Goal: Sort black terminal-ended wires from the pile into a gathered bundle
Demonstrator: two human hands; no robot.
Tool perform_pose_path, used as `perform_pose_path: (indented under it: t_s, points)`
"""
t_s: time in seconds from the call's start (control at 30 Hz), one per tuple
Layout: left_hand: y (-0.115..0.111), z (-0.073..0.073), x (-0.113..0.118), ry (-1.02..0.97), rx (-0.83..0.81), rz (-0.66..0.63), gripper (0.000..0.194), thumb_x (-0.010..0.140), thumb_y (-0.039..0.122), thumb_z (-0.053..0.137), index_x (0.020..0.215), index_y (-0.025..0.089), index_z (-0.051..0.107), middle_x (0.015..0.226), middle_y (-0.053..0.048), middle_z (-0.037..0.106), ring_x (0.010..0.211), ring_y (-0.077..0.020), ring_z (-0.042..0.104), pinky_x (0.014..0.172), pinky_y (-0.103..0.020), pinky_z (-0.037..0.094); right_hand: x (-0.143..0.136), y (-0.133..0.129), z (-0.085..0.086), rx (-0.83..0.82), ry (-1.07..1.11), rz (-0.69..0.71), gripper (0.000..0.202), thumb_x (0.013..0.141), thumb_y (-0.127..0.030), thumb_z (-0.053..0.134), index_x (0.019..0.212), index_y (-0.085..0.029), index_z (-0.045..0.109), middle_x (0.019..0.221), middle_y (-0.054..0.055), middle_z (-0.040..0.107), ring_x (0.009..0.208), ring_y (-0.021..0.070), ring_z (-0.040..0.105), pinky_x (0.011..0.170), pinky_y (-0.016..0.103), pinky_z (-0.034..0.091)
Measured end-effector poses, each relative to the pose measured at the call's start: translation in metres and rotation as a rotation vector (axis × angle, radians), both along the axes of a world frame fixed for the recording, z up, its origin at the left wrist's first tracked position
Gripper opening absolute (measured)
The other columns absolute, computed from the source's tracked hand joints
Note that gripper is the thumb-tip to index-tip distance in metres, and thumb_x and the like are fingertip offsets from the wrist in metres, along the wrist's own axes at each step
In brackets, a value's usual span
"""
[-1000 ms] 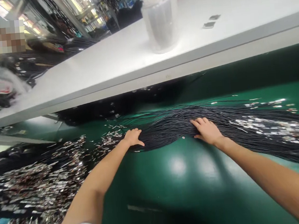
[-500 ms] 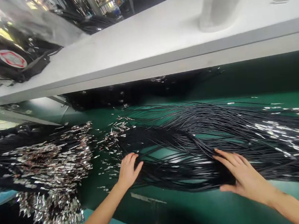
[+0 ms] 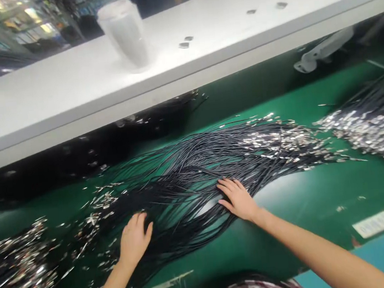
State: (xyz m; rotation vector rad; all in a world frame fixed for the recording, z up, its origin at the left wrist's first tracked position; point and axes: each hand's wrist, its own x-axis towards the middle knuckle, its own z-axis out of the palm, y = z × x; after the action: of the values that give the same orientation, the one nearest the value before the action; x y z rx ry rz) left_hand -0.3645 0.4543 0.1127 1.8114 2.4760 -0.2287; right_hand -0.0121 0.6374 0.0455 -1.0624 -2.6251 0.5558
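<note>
Long black cables point(image 3: 192, 150) with silvery metal ends lie loosely bunched across the green table point(image 3: 318, 200). My left hand point(image 3: 133, 241) rests at the left part of the bunch, thumb apart from the fingers, near the metal ends point(image 3: 98, 208) on that side. Over the middle of the cables lies my right hand point(image 3: 237, 198), its fingers spread and touching them from above. Neither hand shows a grip on any cable. The undersides of both hands are hidden.
A white shelf point(image 3: 83, 95) crosses above the table, bearing a whitish cup-like container point(image 3: 125, 37) and small metal pieces point(image 3: 184, 45). More cable bundles lie at the far left point(image 3: 24, 270) and far right point(image 3: 375, 123). A white label point(image 3: 379, 222) is at the lower right.
The view has swung to the right, bringing the right-hand bundle and the label into sight. My right hand is now nearer my left hand, still over the cables with fingers apart.
</note>
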Motion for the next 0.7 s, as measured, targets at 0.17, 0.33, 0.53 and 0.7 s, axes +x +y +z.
perform_pose_path:
  t_s: [0.17,0.33,0.53,0.7]
  points:
    - [0.135,0.002,0.091,-0.047,0.159,-0.622,0.071,0.085,0.040,0.061,0.146,0.017,0.034,0.154,-0.017,0.033,0.143,-0.0316,0.029,0.116,-0.047,0.024,0.038,0.033,0.005,0.090,-0.101,-0.228,0.056,0.096,-0.055,0.038,0.138,-0.020,0.047,0.142,0.014,0.050,0.134,0.0297,0.037,0.109,0.051,0.025]
    - [0.240,0.001,0.128,-0.094,-0.085,-0.654,0.059,0.077,0.046,0.070,0.128,0.020,0.057,0.128,-0.014,0.060,0.120,-0.0328,0.053,0.099,-0.045,0.042,0.054,0.042,0.019,0.078,-0.171,-0.310,0.050,0.094,-0.057,0.038,0.116,-0.018,0.059,0.119,0.014,0.061,0.109,0.0298,0.050,0.088,0.043,0.038]
    - [0.261,0.017,0.123,-0.082,-0.198,-0.461,0.027,0.086,0.032,0.052,0.106,0.021,0.066,0.110,-0.011,0.065,0.109,-0.0298,0.056,0.090,-0.044,0.046,0.099,-0.040,0.023,-0.034,-0.083,-0.219,0.049,0.094,-0.059,0.038,0.111,-0.019,0.060,0.108,0.011,0.064,0.096,0.0258,0.054,0.082,0.039,0.041]
    - [0.206,0.014,0.193,-0.017,0.017,-0.756,0.073,0.068,0.010,0.056,0.139,0.015,0.044,0.142,-0.018,0.044,0.136,-0.0340,0.033,0.114,-0.056,0.020,0.158,0.004,0.020,0.056,-0.058,-0.274,0.045,0.099,-0.050,0.033,0.120,-0.021,0.060,0.131,0.010,0.059,0.121,0.0263,0.047,0.099,0.042,0.034]
